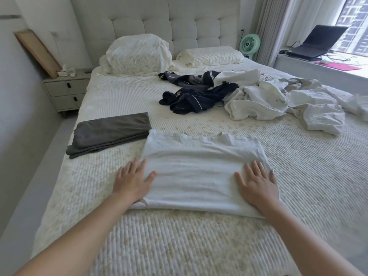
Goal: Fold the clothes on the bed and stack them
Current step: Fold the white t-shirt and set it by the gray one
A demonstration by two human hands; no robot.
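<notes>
A folded white garment (199, 170) lies flat on the bed (179, 246) in front of me. My left hand (132, 181) rests flat on its left edge, fingers spread. My right hand (256, 185) lies flat on its right side, fingers apart. Neither hand grips the cloth. A folded dark grey garment (109, 134) sits to the left, beyond the white one. Further back lies a crumpled navy garment (197, 98), and to its right a heap of unfolded white clothes (268, 98).
Two pillows (137, 54) lean at the headboard. A nightstand (65, 92) stands left of the bed. A green fan (250, 43) stands right of the headboard, and a laptop (316, 43) sits on the window ledge at the right.
</notes>
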